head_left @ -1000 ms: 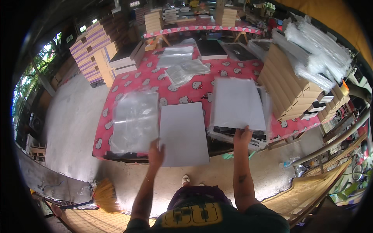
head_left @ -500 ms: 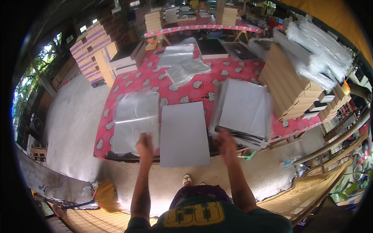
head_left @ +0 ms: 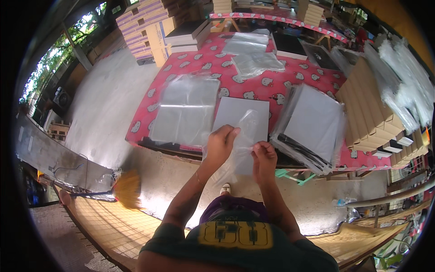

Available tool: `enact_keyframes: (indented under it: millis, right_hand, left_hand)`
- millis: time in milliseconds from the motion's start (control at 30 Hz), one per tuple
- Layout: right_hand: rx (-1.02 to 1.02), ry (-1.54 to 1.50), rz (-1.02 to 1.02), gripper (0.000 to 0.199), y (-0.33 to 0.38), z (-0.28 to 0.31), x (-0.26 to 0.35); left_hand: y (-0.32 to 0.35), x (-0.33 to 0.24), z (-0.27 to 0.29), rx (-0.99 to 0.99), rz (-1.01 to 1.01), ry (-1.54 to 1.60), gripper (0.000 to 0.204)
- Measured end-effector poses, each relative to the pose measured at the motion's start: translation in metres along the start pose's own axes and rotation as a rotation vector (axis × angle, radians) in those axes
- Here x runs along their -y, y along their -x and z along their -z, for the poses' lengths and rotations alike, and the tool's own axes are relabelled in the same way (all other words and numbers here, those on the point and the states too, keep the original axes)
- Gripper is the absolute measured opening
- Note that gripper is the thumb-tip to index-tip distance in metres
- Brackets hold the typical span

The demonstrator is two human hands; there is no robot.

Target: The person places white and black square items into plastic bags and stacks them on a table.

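Between my two hands hangs a clear plastic sleeve (head_left: 248, 121), partly see-through and blurred at its lower end. My left hand (head_left: 222, 144) pinches one edge of it, and my right hand (head_left: 264, 157) pinches it a short way to the right. Under the sleeve lies a pale grey rectangular sheet or board (head_left: 242, 108), its near end reaching past the table edge. Left of it is a stack of clear plastic sleeves (head_left: 187, 115). On the right, a stack of grey-white sheets or boards in clear sleeves (head_left: 312, 122) shows dark layers at its near edge.
A pink patterned cloth covers the table (head_left: 181, 68). More clear sleeves (head_left: 257, 65) lie farther back, near a black-topped stack (head_left: 290, 45). Cardboard boxes (head_left: 369, 106) and bundled plastic (head_left: 405, 81) rise on the right. A broom (head_left: 127, 189) lies on the floor at left.
My left hand has brought a clear sleeve over from the left stack, and my right hand has come in from the right stack to grip it. The view has shifted, too.
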State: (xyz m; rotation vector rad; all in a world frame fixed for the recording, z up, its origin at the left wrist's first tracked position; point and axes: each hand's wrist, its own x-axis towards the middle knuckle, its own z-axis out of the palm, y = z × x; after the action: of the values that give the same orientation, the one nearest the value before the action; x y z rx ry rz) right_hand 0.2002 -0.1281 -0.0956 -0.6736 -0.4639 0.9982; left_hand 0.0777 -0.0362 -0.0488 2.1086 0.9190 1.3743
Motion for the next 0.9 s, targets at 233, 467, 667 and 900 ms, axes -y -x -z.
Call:
enact_keyframes:
  millis: [233, 467, 667, 900]
  right_hand:
    - [0.029, -0.175, -0.325, 0.033, 0.002, 0.008, 0.033]
    - [0.122, -0.189, -0.261, 0.023, -0.015, 0.039, 0.06]
    - [0.202, 0.409, -0.051, 0.011, -0.029, 0.033, 0.068]
    - [0.28, 1.117, 0.469, 0.023, -0.042, -0.007, 0.1]
  left_hand:
    - [-0.001, 0.025, 0.026, -0.18, -0.25, -0.369, 0.006]
    - [0.044, 0.039, 0.059, 0.222, -0.109, -0.318, 0.009]
    - [-0.008, 0.022, 0.12, 0.254, 0.273, -0.002, 0.011]
    - [-0.04, -0.044, 0.132, 0.189, 0.04, 0.479, 0.016]
